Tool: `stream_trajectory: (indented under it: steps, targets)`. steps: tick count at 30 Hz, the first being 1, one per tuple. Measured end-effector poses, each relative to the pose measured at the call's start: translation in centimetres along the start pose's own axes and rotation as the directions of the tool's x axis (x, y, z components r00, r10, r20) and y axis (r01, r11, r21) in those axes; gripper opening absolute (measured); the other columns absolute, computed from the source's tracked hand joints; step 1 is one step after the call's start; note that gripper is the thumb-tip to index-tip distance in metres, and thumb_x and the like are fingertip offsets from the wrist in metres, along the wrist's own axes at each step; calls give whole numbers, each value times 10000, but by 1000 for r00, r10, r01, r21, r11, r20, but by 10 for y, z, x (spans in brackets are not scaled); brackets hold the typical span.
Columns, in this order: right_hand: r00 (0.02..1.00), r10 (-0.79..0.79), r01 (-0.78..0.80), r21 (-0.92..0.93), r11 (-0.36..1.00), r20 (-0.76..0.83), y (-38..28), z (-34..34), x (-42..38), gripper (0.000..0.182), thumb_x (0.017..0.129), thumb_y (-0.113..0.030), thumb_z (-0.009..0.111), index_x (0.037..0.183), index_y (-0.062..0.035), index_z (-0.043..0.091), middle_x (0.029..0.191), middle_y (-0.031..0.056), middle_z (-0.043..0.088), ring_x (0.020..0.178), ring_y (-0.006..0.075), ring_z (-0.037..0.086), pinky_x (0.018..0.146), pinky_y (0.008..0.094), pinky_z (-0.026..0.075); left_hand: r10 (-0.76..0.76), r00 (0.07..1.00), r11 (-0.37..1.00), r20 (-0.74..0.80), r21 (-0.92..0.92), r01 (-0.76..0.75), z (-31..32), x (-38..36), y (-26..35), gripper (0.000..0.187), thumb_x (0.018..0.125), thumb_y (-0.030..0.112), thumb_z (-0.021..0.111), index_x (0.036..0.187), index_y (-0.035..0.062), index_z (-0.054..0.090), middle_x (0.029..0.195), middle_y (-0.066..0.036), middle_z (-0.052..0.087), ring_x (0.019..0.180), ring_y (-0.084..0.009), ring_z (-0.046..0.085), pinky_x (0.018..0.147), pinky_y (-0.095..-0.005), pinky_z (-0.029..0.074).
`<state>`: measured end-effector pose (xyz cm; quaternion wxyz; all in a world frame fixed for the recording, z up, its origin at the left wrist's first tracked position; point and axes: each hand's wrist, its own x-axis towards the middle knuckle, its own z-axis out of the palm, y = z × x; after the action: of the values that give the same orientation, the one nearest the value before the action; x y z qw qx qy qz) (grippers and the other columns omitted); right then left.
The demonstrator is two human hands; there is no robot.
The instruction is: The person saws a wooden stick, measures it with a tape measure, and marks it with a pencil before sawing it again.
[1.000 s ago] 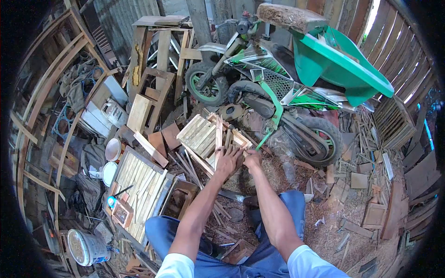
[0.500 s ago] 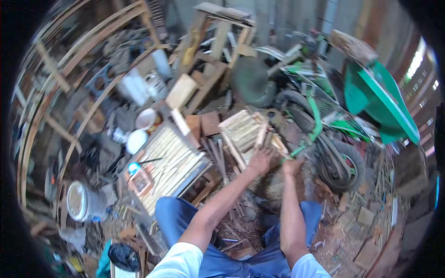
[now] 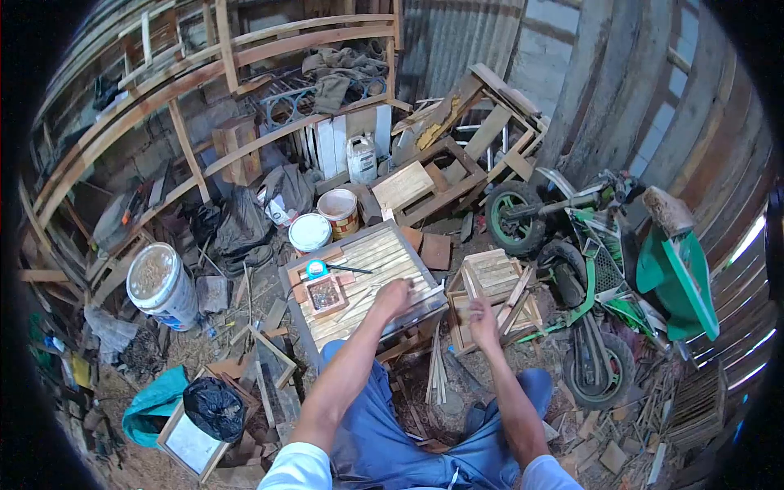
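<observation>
My left hand (image 3: 394, 299) is over the right part of a slatted wooden work surface (image 3: 359, 286), its fingers curled closed; whatever they hold, if anything, is too small to make out. My right hand (image 3: 483, 322) has its fingers pinched together at the near left side of a small slatted wooden frame (image 3: 494, 273), beside a thin pale strip; I cannot tell whether it grips the strip. On the work surface lie a small wooden box of tiny metal pieces (image 3: 325, 295), a blue-and-white round item (image 3: 316, 269) and a dark, thin tool (image 3: 349, 269).
White buckets (image 3: 310, 233) stand behind the work surface, and another bucket (image 3: 163, 286) is at the left. A green-framed motorbike (image 3: 592, 302) and a green wheelbarrow (image 3: 674, 282) are at the right. Scrap wood litters the floor; a black bag (image 3: 214, 408) lies lower left.
The view has turned to the right. My left hand has moved from the small frame to the work surface, while my right hand has come off the green bar to the frame's near side.
</observation>
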<state>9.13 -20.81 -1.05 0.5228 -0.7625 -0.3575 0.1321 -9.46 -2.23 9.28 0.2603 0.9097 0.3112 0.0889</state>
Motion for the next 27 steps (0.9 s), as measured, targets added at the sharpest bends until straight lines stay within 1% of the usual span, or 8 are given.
stream_trajectory:
  steps: [5,8,9,12,16,19,21,27]
  targets:
    - [978,-79,135,-298,945,193,-6,21,21,381,847,69,478,1205,-54,528,1007,93,609,768,167,636,637,300,518,-5,1000,963,-29,269,13,57,1,-69,220,865,181,536,1022,88,659,1007,-131,674,921,-290,672,778,-429,543]
    - [956,-91,161,-236,958,280,-20,23,43,366,848,27,519,1203,-50,562,979,91,623,721,167,638,657,315,525,48,995,974,88,217,-66,47,4,-63,204,854,167,540,982,76,671,993,-138,677,921,-297,669,779,-422,544]
    - [962,-21,78,-202,976,271,-57,18,40,330,816,-35,548,1139,-8,606,1040,201,655,1006,336,626,894,377,479,114,993,973,27,198,-117,53,4,-66,188,838,151,541,923,65,685,975,-148,682,918,-305,668,776,-418,546]
    - [959,4,104,-365,925,283,-68,23,52,306,871,-62,557,1170,-15,601,918,133,668,810,214,663,725,327,528,98,994,976,55,192,-106,66,11,-68,177,820,140,545,869,58,694,972,-160,685,909,-310,670,778,-422,544]
    - [987,17,108,-731,674,162,-65,28,63,368,880,-231,608,1193,-37,601,932,205,672,807,308,664,809,372,522,-11,992,1000,124,8,10,54,13,-58,169,764,157,608,856,44,694,989,-209,672,911,-362,658,782,-446,533]
    - [990,36,54,-596,801,138,-42,30,83,355,905,-192,603,1204,-2,586,895,191,676,777,261,670,767,364,549,81,994,995,67,-56,-78,34,11,-45,222,780,152,583,935,12,660,954,-226,668,898,-396,646,784,-448,525]
    - [970,138,-122,-90,988,201,-49,39,96,336,931,-146,569,1228,11,569,887,159,673,771,217,665,723,332,563,107,994,991,-12,-81,-107,24,12,-46,231,789,132,574,975,6,631,929,-226,663,872,-396,640,764,-445,512]
    - [964,-3,-156,579,800,265,-131,52,89,359,949,-110,573,1282,17,536,1013,120,645,816,154,641,666,280,563,0,1000,950,18,-311,6,-24,-15,-30,288,812,50,532,1096,18,561,938,-223,648,882,-356,627,750,-414,482]
